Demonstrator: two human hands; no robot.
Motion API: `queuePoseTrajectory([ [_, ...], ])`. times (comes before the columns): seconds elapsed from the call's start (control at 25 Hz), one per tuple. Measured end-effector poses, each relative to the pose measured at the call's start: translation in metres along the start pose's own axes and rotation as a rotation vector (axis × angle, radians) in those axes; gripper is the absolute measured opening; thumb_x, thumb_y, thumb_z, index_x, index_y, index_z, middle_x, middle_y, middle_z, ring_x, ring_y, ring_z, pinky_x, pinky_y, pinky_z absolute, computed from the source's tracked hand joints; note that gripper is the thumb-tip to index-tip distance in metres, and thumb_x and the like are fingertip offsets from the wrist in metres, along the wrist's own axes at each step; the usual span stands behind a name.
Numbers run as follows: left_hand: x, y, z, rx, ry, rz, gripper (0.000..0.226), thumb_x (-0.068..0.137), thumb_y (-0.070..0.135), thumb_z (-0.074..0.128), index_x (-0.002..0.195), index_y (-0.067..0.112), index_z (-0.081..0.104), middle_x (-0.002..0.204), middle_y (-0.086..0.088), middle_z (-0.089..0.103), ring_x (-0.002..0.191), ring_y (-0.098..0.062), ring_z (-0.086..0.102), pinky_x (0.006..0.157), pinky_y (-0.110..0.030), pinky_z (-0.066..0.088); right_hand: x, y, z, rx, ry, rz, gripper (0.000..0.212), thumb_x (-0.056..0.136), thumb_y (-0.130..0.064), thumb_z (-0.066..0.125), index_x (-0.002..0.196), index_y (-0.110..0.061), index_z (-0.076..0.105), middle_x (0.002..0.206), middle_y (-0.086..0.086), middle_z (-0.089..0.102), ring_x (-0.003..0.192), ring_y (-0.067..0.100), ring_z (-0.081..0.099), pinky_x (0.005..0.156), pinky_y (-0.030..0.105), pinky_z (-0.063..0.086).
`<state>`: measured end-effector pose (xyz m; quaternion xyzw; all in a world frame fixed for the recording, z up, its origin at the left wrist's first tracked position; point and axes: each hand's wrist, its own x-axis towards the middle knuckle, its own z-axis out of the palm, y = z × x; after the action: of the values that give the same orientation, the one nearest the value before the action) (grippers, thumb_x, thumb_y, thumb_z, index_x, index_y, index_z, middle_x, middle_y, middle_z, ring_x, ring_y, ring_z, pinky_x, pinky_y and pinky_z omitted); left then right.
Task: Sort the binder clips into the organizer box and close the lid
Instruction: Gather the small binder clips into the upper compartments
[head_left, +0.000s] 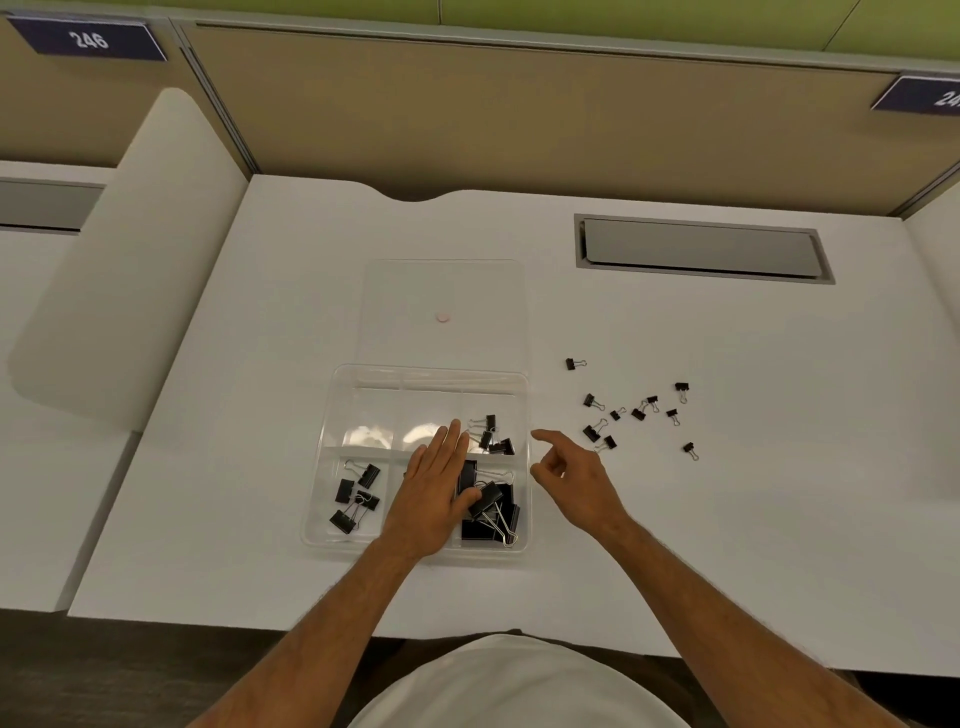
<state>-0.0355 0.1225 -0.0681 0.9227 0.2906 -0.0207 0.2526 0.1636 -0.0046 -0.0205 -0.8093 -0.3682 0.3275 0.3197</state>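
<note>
Clear organizer box (332, 415) sits on the white counter (727, 519), centre of view, lid (405, 312) flipped open and lying flat behind it. A small pink dot (443, 318) sits on the lid.

Left hand (434, 493) lies palm down over the box's middle, fingers stretched flat toward the back row, thumb touching the big clips; it grips nothing. Right hand (571, 478) hovers just right of the box's right wall, index finger pointing out, other fingers loosely curled, nothing visibly held.

Box has six compartments, two rows of three:
- front left: medium clips (356, 498), 4
- front right: big clips (491, 512), a pile of about 4; overlap makes the count unsure
- back right: small clips (491, 434), about 3
- back left and back middle: bare
- front middle: mostly hidden under the left hand, contents can't be told

Loose small clips (636, 413) are scattered on the counter to the right of the box, beyond the right hand: 11 counted. Nearest ones lie just past the right hand's knuckles; one sits apart, further back (574, 364); one apart at the far right (691, 450).

Also on the counter: a grey recessed cable tray (701, 249), back right. Two numbered partition signs, one reading 246 (89, 39), the other cut off by the frame edge.
</note>
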Motion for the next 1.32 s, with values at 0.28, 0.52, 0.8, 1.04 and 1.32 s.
queuePoseTrajectory([
  [0.28, -0.001, 0.002, -0.001, 0.006, 0.001, -0.011, 0.071, 0.102, 0.053, 0.032, 0.156, 0.024, -0.005, 0.162, 0.010, -0.018, 0.149, -0.008, -0.017, 0.124, -0.042, 0.001, -0.041, 0.029, -0.008, 0.082, 0.015, 0.013, 0.041, 0.093, -0.015, 0.063, 0.130, -0.030, 0.056, 0.082, -0.008, 0.066, 0.082, 0.007, 0.062, 0.079, 0.022, 0.051],
  [0.52, -0.008, 0.006, 0.002, 0.010, -0.003, 0.001, 0.070, 0.103, 0.052, 0.032, 0.157, 0.023, -0.003, 0.163, 0.009, -0.016, 0.150, -0.009, -0.015, 0.124, -0.043, 0.003, -0.044, 0.032, -0.012, 0.038, 0.040, -0.020, 0.042, 0.092, -0.017, 0.064, 0.130, -0.032, 0.054, 0.098, -0.014, 0.064, 0.091, 0.006, 0.059, 0.084, 0.024, 0.050],
  [0.8, -0.011, 0.007, 0.004, -0.024, 0.021, 0.001, 0.070, 0.103, 0.049, 0.036, 0.157, 0.021, 0.001, 0.164, 0.006, -0.012, 0.151, -0.012, -0.012, 0.123, -0.042, 0.002, 0.005, -0.018, 0.001, -0.147, -0.274, -0.148, 0.080, 0.090, -0.013, 0.055, 0.153, -0.039, 0.013, 0.134, -0.013, 0.054, 0.063, 0.007, 0.054, 0.077, 0.024, 0.049],
  [1.04, -0.010, 0.005, 0.008, -0.037, 0.010, -0.013, 0.072, 0.103, 0.043, 0.042, 0.157, 0.019, 0.003, 0.165, 0.004, -0.009, 0.151, -0.013, -0.009, 0.123, -0.039, 0.001, 0.029, -0.020, 0.007, -0.393, -0.442, -0.078, 0.094, 0.087, -0.014, 0.055, 0.154, -0.041, -0.005, 0.139, 0.000, 0.056, 0.089, 0.019, 0.061, 0.082, 0.033, 0.050],
  [1.32, -0.009, 0.004, 0.011, -0.036, 0.011, -0.026, 0.070, 0.103, 0.043, 0.043, 0.157, 0.017, 0.007, 0.165, 0.003, -0.008, 0.151, -0.013, -0.007, 0.122, -0.032, -0.007, 0.046, -0.023, 0.013, -0.490, -0.538, -0.060, 0.107, 0.085, -0.014, 0.061, 0.151, -0.038, -0.020, 0.143, 0.003, 0.052, 0.092, 0.023, 0.063, 0.079, 0.032, 0.050],
])
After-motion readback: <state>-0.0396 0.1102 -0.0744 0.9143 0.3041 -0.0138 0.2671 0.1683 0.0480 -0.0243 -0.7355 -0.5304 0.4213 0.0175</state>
